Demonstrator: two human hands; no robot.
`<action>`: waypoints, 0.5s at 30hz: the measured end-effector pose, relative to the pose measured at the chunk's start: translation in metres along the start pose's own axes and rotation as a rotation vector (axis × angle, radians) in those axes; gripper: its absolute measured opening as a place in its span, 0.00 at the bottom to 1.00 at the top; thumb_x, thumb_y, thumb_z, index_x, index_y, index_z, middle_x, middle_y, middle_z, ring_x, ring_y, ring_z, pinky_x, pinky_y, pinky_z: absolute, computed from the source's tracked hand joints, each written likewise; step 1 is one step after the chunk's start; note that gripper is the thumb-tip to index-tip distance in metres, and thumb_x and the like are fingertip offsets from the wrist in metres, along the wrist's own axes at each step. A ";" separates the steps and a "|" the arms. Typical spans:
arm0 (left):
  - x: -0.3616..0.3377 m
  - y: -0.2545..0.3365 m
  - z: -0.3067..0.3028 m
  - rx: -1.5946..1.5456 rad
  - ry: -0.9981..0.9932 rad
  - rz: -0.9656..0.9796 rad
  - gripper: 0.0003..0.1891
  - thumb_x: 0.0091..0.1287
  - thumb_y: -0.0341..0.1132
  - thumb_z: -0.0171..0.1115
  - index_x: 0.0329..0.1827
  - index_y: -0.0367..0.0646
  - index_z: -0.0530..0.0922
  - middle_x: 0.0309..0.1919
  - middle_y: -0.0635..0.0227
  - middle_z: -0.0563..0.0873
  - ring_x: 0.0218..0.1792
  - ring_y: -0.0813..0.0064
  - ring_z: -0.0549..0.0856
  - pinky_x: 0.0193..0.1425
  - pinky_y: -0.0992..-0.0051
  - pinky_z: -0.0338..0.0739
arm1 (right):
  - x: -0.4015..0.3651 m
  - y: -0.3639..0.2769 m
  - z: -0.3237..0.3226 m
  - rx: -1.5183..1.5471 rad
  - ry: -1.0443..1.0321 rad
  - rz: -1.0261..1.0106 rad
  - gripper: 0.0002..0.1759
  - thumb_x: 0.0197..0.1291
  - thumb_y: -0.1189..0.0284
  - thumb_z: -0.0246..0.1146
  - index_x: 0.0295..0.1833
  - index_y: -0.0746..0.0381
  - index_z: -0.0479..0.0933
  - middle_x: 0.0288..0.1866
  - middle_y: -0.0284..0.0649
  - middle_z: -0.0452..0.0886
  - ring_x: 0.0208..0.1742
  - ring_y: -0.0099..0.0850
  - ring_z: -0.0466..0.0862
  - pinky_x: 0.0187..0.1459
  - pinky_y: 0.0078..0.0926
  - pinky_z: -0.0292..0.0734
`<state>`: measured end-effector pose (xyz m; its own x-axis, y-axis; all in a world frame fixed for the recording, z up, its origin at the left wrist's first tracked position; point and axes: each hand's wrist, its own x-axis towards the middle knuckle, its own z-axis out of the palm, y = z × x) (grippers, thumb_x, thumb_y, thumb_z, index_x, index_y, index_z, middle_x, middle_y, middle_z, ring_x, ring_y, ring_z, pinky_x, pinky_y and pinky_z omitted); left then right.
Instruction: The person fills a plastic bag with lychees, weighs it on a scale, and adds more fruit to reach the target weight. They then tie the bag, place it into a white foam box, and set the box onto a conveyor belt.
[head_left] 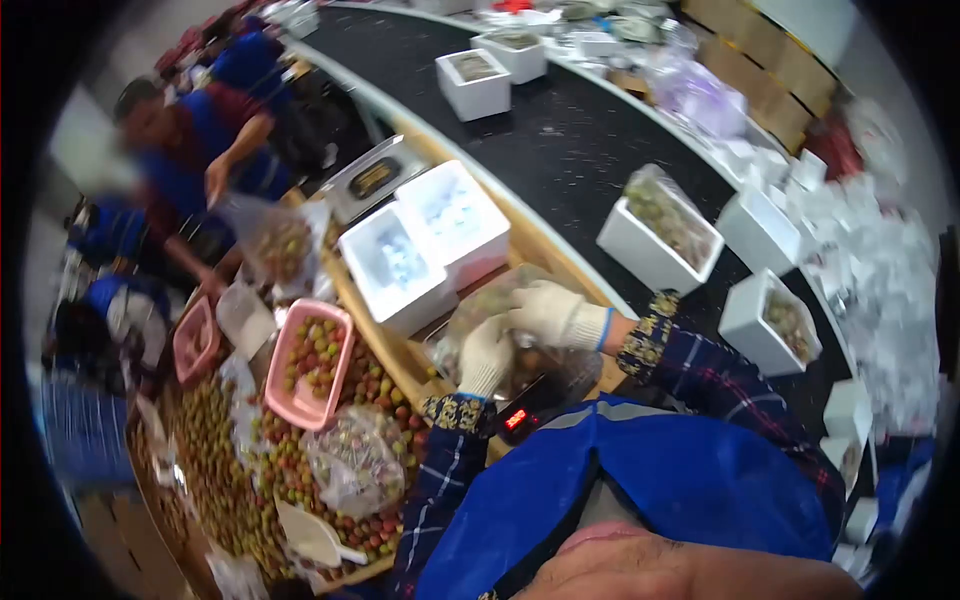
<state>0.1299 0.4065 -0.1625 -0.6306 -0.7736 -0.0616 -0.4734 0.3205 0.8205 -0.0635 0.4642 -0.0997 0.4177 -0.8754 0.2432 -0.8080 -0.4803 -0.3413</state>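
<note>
Head view: a clear bag of lychees is gripped by both gloved hands over a scale whose red digits are lit. It sits at the near edge of the wooden bench, just in front of the blue apron. The left hand is closed on the bag's near side with its fingers curled. The right hand is laid over the top with its fingers bent onto the plastic. Two lidded foam boxes are set just beyond the bag, touching each other, between it and a metal-topped scale. To the left a pink basket of lychees is seen on a loose pile of lychees, with a smaller pink basket beside it. On the pile, nearer the body, lie a knotted clear bag and a white scoop. Past the bench a curved black conveyor belt is loaded with open foam boxes holding bagged fruit. Foam scraps and cardboard cartons are heaped on its far side. At far left another fruit bag is handled by a co-worker in a blue apron.
</note>
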 end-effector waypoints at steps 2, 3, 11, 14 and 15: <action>0.003 -0.019 0.009 -0.250 -0.118 -0.034 0.18 0.75 0.32 0.53 0.59 0.43 0.89 0.54 0.51 0.93 0.58 0.53 0.90 0.67 0.59 0.82 | -0.004 -0.005 -0.005 0.036 -0.010 0.027 0.19 0.63 0.68 0.66 0.60 0.52 0.85 0.62 0.42 0.87 0.60 0.49 0.87 0.60 0.51 0.82; 0.005 -0.015 -0.003 -0.262 -0.219 0.042 0.17 0.77 0.33 0.55 0.60 0.42 0.88 0.55 0.52 0.92 0.58 0.52 0.90 0.66 0.60 0.83 | -0.006 -0.004 0.001 0.063 0.082 -0.014 0.18 0.64 0.67 0.65 0.59 0.53 0.85 0.64 0.45 0.87 0.59 0.51 0.88 0.60 0.53 0.82; 0.033 -0.080 0.041 -1.012 -0.025 0.506 0.12 0.78 0.38 0.65 0.57 0.43 0.85 0.55 0.59 0.88 0.60 0.64 0.87 0.67 0.66 0.80 | -0.021 -0.003 0.019 0.042 0.266 0.000 0.20 0.53 0.75 0.72 0.53 0.56 0.86 0.57 0.44 0.86 0.60 0.50 0.86 0.61 0.49 0.82; 0.000 -0.007 -0.025 -0.457 -0.135 0.307 0.13 0.78 0.39 0.65 0.59 0.44 0.85 0.56 0.59 0.88 0.62 0.64 0.87 0.68 0.65 0.81 | -0.015 -0.019 0.010 0.087 0.170 0.039 0.21 0.53 0.76 0.72 0.55 0.57 0.86 0.58 0.44 0.86 0.60 0.51 0.86 0.61 0.48 0.82; 0.001 -0.010 -0.022 0.007 0.076 0.581 0.16 0.75 0.35 0.64 0.62 0.43 0.85 0.56 0.57 0.88 0.62 0.62 0.87 0.66 0.64 0.82 | -0.012 -0.021 0.009 0.105 0.185 0.034 0.20 0.54 0.76 0.72 0.55 0.57 0.86 0.59 0.44 0.86 0.60 0.50 0.86 0.60 0.48 0.82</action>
<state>0.1480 0.3907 -0.1582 -0.7420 -0.5073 0.4383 -0.0680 0.7074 0.7036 -0.0476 0.4845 -0.1035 0.2996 -0.8712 0.3888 -0.7683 -0.4620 -0.4430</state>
